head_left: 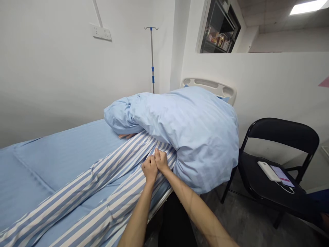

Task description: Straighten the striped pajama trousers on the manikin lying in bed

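Note:
Both my fists are side by side and touching, over the upper thigh of a person lying on the bed in blue-and-white striped trousers (123,192). My left hand (149,168) is closed, with its knuckles upward. Slightly farther up the thigh, my right hand (161,160) is closed too. Whether any trouser cloth is inside the fists is hidden. A bunched light-blue quilt (195,127) covers the upper body just beyond my hands. The lying person's hand (127,136) shows partly from under the quilt's edge.
The bed's blue sheet (64,151) runs along the white wall, with a cream headboard (210,84) at the far end. An IV pole (152,51) stands behind. To the right, a black folding chair (267,181) carries a white power bank (268,171) and a phone (282,176).

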The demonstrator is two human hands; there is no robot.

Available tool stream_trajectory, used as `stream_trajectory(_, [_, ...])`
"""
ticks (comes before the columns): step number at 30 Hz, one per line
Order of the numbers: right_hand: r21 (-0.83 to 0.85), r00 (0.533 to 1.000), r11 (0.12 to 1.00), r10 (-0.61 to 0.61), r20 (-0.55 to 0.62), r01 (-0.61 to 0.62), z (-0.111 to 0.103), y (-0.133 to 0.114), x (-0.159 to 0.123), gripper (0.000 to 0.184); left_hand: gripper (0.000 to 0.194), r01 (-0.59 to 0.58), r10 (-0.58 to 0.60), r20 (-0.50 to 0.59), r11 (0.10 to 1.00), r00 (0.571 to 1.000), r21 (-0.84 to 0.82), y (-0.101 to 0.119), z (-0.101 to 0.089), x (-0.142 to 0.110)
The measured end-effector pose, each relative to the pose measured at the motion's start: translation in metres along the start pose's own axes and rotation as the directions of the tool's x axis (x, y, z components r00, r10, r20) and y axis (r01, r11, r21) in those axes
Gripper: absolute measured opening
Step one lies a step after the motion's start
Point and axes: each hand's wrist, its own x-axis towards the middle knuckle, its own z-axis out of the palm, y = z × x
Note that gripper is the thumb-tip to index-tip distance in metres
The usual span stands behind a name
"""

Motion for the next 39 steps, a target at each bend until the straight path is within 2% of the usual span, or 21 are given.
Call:
stream_trajectory(4, [-0.03, 0.997, 0.999, 0.029, 0.068, -0.027, -0.003, -0.007, 0.005, 0.053, 0.041, 0.025, -0.029, 0.041, 0.996, 0.999, 0.081, -0.004, -0.001, 0.0])
stream_trajectory(8, [-0.121, 0.979, 0.988, -0.069, 0.19, 0.093, -0.018, -0.017, 0.021, 0.05, 0.039, 0.025, -0.037, 0.083, 0.99, 0.996, 0.139, 0.0, -0.004, 0.001])
stream_trajectory(11, [-0.238, 0.98, 0.962, -0.096, 0.173, 0.136, -0.026, -0.014, 0.031, 0.049, 0.037, 0.019, -0.034, 0.085, 0.985, 0.996, 0.173, 0.001, -0.002, 0.001])
stream_trajectory(15, [-0.4, 0.993, 0.916, 0.024, 0.119, 0.026, -0.025, 0.002, 0.03, 0.048, 0.036, 0.029, -0.042, 0.093, 0.99, 0.995, 0.136, 0.003, 0.002, -0.001])
stream_trajectory(17, [-0.441, 0.992, 0.898, 0.058, 0.113, -0.002, -0.024, 0.008, 0.026, 0.049, 0.035, 0.016, -0.026, 0.162, 0.998, 0.986, 0.061, 0.002, -0.003, 0.0])
stream_trajectory(18, [-0.454, 0.991, 0.891, 0.064, 0.118, -0.004, -0.024, 0.009, 0.025, 0.049, 0.035, 0.009, -0.012, 0.236, 1.0, 0.972, 0.015, -0.001, -0.01, 0.001])
stream_trajectory(20, [-0.474, 0.99, 0.881, 0.054, 0.133, 0.016, -0.026, 0.011, 0.022, 0.048, 0.037, 0.021, 0.005, 0.421, 0.998, 0.907, -0.056, -0.014, -0.04, 0.008])
stream_trajectory(22, [-0.475, 0.989, 0.879, 0.036, 0.142, 0.036, -0.027, 0.014, 0.022, 0.048, 0.04, 0.046, -0.013, 0.541, 0.998, 0.841, -0.049, -0.038, -0.094, 0.018])
stream_trajectory(23, [-0.48, 0.991, 0.876, 0.031, 0.127, 0.034, -0.027, 0.016, 0.023, 0.049, 0.041, 0.061, -0.044, 0.544, 0.998, 0.838, -0.013, -0.053, -0.129, 0.021])
stream_trajectory(24, [-0.491, 0.993, 0.87, 0.031, 0.112, 0.028, -0.026, 0.019, 0.023, 0.05, 0.041, 0.071, -0.08, 0.507, 0.997, 0.859, 0.036, -0.068, -0.168, 0.021])
stream_trajectory(25, [-0.499, 0.995, 0.866, 0.027, 0.101, 0.028, -0.025, 0.022, 0.023, 0.049, 0.041, 0.097, -0.127, 0.422, 0.991, 0.898, 0.091, -0.084, -0.21, 0.019])
stream_trajectory(27, [-0.506, 0.995, 0.861, 0.011, 0.102, 0.042, -0.023, 0.027, 0.022, 0.048, 0.041, 0.175, -0.212, 0.196, 0.966, 0.957, 0.189, -0.115, -0.29, 0.007])
stream_trajectory(29, [-0.525, 0.994, 0.85, 0.013, 0.107, 0.045, -0.023, 0.028, 0.02, 0.047, 0.043, 0.225, -0.272, 0.11, 0.92, 0.956, 0.32, -0.144, -0.353, -0.015])
stream_trajectory(30, [-0.54, 0.994, 0.841, 0.02, 0.108, 0.042, -0.024, 0.028, 0.019, 0.047, 0.042, 0.238, -0.288, 0.076, 0.889, 0.954, 0.391, -0.158, -0.374, -0.027])
stream_trajectory(32, [-0.576, 0.993, 0.817, 0.045, 0.107, 0.025, -0.028, 0.025, 0.019, 0.045, 0.04, 0.285, -0.322, -0.032, 0.78, 0.946, 0.557, -0.182, -0.396, -0.048])
stream_trajectory(35, [-0.604, 0.988, 0.797, 0.076, 0.133, 0.02, -0.029, 0.01, 0.02, 0.041, 0.037, 0.381, -0.311, -0.238, 0.568, 0.92, 0.73, -0.203, -0.391, -0.066])
stream_trajectory(37, [-0.567, 0.983, 0.823, 0.065, 0.173, 0.045, -0.016, -0.014, 0.012, 0.04, 0.039, 0.422, -0.329, -0.286, 0.494, 0.9, 0.76, -0.204, -0.381, -0.068])
stream_trajectory(39, [-0.462, 0.971, 0.881, 0.009, 0.237, 0.105, 0.017, -0.052, -0.011, 0.042, 0.04, 0.428, -0.35, -0.281, 0.478, 0.894, 0.767, -0.2, -0.376, -0.066])
